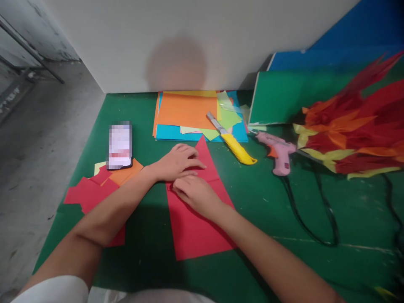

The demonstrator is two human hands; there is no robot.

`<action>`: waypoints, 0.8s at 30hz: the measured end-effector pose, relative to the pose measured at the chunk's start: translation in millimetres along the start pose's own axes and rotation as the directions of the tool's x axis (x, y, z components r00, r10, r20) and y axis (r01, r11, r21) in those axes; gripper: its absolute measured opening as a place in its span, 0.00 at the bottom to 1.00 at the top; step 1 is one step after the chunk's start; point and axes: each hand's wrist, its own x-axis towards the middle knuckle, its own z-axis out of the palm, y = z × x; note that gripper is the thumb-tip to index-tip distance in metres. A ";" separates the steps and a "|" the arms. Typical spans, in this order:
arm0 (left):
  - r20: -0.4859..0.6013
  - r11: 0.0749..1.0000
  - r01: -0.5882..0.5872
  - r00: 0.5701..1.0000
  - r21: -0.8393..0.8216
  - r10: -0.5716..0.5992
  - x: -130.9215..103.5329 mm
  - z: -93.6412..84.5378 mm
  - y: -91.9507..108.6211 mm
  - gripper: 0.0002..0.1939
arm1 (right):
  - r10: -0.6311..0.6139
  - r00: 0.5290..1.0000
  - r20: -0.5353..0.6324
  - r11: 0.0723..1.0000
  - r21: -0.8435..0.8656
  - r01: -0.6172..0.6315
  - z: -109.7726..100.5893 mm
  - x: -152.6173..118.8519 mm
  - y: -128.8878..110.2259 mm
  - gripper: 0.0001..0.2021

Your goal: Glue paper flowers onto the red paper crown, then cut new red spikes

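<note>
A sheet of red paper (pixel 202 229) lies on the green table in front of me, its top folded to a point and a crease running across it. My left hand (pixel 179 162) rests on the paper's upper part with fingers stretched out and somewhat apart. Just below it, my right hand (pixel 198 193) is closed, its curled fingers at the paper's left edge by the crease. The two hands almost touch, and the right one hides part of the fold. A yellow utility knife (pixel 236 147) lies beyond the paper's tip, blade end on a stack of coloured paper (pixel 189 111).
A phone (pixel 120 145) and red and orange paper pieces (pixel 91 193) lie to the left. On the right are a pink glue gun (pixel 277 151) with a looped black cord (pixel 296 219) and red-orange paper flames (pixel 356 126). A white board (pixel 126 50) stands behind the table.
</note>
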 end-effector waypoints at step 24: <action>0.004 1.000 -0.006 1.000 -0.021 0.006 0.4 -2.8 -0.2 0.21 | 0.354 0.901 -0.250 0.894 -0.193 -0.404 -41.7 -57.0 40.4 0.10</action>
